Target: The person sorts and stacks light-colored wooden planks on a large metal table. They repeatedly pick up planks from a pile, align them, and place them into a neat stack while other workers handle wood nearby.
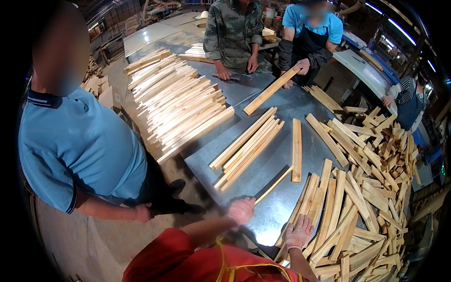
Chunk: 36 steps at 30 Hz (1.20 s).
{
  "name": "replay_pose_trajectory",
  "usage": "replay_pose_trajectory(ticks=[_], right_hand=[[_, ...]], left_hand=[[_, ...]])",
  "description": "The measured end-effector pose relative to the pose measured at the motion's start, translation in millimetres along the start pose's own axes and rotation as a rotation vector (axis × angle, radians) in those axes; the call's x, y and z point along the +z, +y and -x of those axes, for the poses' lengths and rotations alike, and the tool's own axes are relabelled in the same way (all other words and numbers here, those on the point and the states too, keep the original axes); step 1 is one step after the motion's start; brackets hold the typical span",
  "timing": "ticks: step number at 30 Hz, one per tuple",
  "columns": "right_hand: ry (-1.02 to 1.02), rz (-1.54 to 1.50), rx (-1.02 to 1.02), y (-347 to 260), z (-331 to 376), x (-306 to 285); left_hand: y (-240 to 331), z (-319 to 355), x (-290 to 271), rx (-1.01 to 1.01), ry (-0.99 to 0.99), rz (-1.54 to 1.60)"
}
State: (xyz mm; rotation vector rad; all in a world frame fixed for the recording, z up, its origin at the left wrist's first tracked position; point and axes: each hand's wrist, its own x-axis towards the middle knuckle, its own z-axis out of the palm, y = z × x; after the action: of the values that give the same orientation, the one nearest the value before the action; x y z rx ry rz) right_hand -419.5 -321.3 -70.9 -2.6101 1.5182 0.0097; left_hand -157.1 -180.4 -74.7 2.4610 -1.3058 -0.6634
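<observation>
My left hand (pixel 241 211), in a pale pinkish work glove, is closed round the near end of a narrow wooden strip (pixel 275 184) at the table's near edge. The strip points away to the right, above the metal tabletop (pixel 263 207). My right hand (pixel 299 232), gloved the same way, lies with its fingers stretched over long wooden boards (pixel 307 201) at the edge of a heap. Beyond my left hand rests a group of parallel wooden strips (pixel 249 148). A single board (pixel 296 150) lies apart to their right.
A large jumbled wood heap (pixel 376 188) fills the right side. Rows of strips (pixel 181 101) are stacked at the far left. A person in blue (pixel 89 145) stands at the left. Across the table, one person in camouflage (pixel 235 35) stands beside another holding a board (pixel 271 91).
</observation>
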Motion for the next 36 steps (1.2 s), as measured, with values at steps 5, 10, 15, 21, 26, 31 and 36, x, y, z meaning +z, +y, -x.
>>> replay_pose_trajectory(ticks=[5, 10, 15, 21, 26, 31, 36], right_hand=[[0.005, 0.004, -0.004, 0, 1, -3], [0.051, 0.014, -0.034, -1, 0, -5], [0.042, -0.008, -0.053, -4, 1, -14], [0.042, 0.017, -0.032, -3, 2, -7], [0.006, -0.013, -0.012, -4, 3, -10], [0.028, 0.007, -0.023, 1, 2, -1], [0.053, 0.033, -0.033, 3, 1, 2]], left_hand=[[2, -2, -4, -0.002, -0.049, -0.006], [2, -1, -4, -0.009, -0.028, 0.01], [5, 0, -12, -0.02, -0.059, 0.003], [4, 0, -9, -0.011, -0.065, -0.033], [5, 0, -10, -0.015, -0.079, -0.017], [0, -2, -1, 0.001, -0.022, 0.001], [0, -2, -1, 0.003, -0.028, 0.001]])
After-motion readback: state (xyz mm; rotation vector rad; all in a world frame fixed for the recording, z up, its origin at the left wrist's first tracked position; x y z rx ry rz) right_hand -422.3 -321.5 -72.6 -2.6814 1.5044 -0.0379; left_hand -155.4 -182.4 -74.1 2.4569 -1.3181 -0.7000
